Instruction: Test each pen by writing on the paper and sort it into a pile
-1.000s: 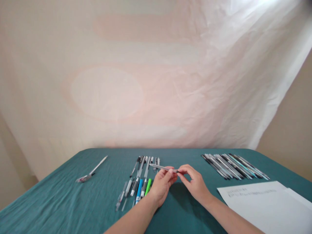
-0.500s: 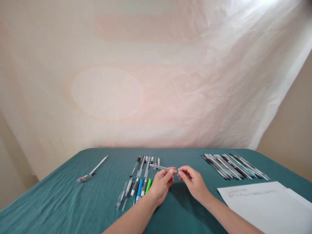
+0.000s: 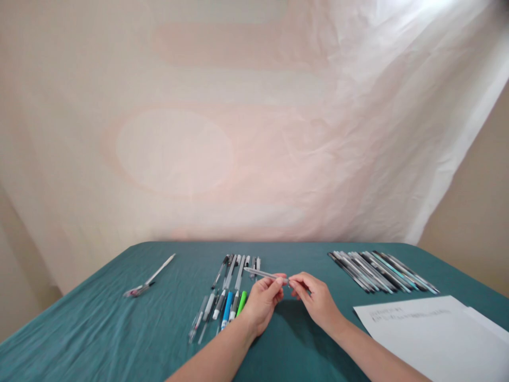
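My left hand is closed around a slim, clear grey pen, whose far end points left and slightly up. At the pen's right end, the fingertips of my right hand are pinched together on it; the exact contact is too small to make out. Just left of my left hand lie loose pens in two bunches on the green cloth. The farther bunch is mostly clear and black. In the nearer one are a blue marker and a bright green marker, partly hidden by my left forearm.
A slanted row of several pens lies at the right back. In front of it rest white paper sheets with faint writing. A white pen and a few others lie at the left. Behind the table hangs a pale sheet.
My right hand's fingers have shifted very slightly at the end of the pen. Everything else looks the same.
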`<state>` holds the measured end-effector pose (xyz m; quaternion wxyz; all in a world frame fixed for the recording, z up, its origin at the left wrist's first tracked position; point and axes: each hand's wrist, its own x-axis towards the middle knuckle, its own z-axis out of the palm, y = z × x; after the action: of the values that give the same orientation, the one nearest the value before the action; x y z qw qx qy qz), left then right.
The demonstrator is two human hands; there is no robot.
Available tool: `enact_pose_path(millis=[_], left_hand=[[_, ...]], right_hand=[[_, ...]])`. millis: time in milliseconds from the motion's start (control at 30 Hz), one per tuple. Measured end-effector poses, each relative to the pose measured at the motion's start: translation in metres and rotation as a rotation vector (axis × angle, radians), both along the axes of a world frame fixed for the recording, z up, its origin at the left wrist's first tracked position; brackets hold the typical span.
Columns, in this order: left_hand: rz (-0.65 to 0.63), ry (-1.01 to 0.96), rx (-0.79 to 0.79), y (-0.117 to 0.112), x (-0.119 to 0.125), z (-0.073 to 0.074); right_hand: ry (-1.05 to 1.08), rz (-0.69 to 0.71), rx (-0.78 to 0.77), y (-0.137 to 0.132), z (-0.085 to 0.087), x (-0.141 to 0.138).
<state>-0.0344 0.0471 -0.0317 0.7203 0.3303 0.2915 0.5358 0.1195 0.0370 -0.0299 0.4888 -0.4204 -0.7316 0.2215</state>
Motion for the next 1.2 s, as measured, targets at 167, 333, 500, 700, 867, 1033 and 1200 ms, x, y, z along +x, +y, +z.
enact_pose_path(millis=[167,333,500,700,867,1033,1200], left_hand=[[0.017,-0.009,-0.014,-0.0005,0.0000,-0.0002],[0.011,-0.013,-0.023,0.0000,-0.0007,-0.0008],[-0.003,-0.007,-0.017,-0.0009,-0.0012,-0.0001],[-0.003,0.003,-0.007,-0.0020,0.0002,0.0005],[0.020,0.002,-0.020,-0.0001,-0.0001,-0.0009],[-0.006,0.015,-0.016,-0.0013,-0.0001,-0.0001],[-0.007,0.011,-0.009,-0.0021,0.0013,0.0003]], right_hand=[[0.003,-0.010,0.056,0.0013,-0.0022,-0.0032],[-0.001,-0.032,0.066,0.0021,-0.0052,-0.0034],[-0.112,-0.055,0.083,0.0006,-0.0031,-0.0005],[-0.106,0.001,-0.064,0.0002,-0.0061,-0.0017],[-0.118,-0.020,-0.054,-0.0002,-0.0062,-0.0032],[-0.215,-0.023,0.013,0.0006,-0.0048,-0.0017],[-0.190,-0.021,-0.030,-0.0006,-0.0065,-0.0017]])
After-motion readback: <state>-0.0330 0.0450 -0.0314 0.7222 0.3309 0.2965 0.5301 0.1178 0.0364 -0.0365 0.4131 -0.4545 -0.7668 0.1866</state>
